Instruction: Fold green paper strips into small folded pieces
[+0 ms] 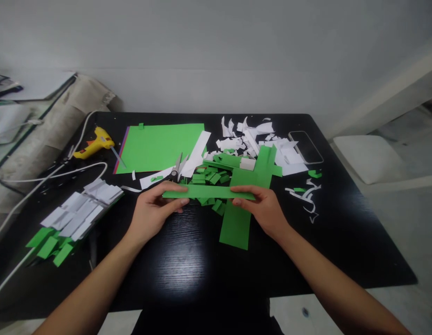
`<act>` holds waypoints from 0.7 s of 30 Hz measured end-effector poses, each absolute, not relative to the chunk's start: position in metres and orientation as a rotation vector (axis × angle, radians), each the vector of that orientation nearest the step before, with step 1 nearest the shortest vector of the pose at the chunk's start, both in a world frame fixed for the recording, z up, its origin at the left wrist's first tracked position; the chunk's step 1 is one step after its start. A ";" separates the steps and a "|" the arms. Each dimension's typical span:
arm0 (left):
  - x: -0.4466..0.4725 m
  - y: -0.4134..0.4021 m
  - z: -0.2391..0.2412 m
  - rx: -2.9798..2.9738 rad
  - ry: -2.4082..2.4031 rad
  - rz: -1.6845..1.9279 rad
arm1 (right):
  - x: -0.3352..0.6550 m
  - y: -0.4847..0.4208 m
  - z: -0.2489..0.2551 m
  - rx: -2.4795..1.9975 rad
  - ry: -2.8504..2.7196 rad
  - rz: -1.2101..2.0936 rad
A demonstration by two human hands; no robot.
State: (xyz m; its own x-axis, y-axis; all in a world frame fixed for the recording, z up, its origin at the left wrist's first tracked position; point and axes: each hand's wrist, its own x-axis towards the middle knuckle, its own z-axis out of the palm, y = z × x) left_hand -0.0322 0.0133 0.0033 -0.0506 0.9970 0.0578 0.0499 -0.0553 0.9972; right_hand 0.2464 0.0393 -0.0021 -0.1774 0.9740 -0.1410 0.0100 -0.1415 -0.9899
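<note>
A long green paper strip [209, 192] is stretched level between my hands above the table. My left hand [155, 207] pinches its left end between thumb and fingers. At the other end, my right hand [263, 207] grips it the same way. Beneath and behind the strip lies a heap of small folded green paper pieces [211, 177]. Larger green paper strips [237, 223] lie crossed under my right hand. Just beyond my left hand, a pair of scissors [174, 173] rests on white paper strips.
A yellow glue gun [95, 143] with a white cord sits at left, near green sheets [163, 146]. White-and-green folded paper pieces [79, 209] are stacked front left. White scraps [247, 135] and a phone [306, 148] lie back right on the black table [341, 242].
</note>
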 end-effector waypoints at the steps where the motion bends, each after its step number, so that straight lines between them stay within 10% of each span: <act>1: -0.032 0.014 0.003 1.282 1.264 1.283 | 0.246 0.039 -0.002 -1.217 -1.274 1.442; 21: -0.024 0.008 0.012 1.361 1.314 1.247 | 0.242 0.034 -0.002 -1.203 -1.197 1.286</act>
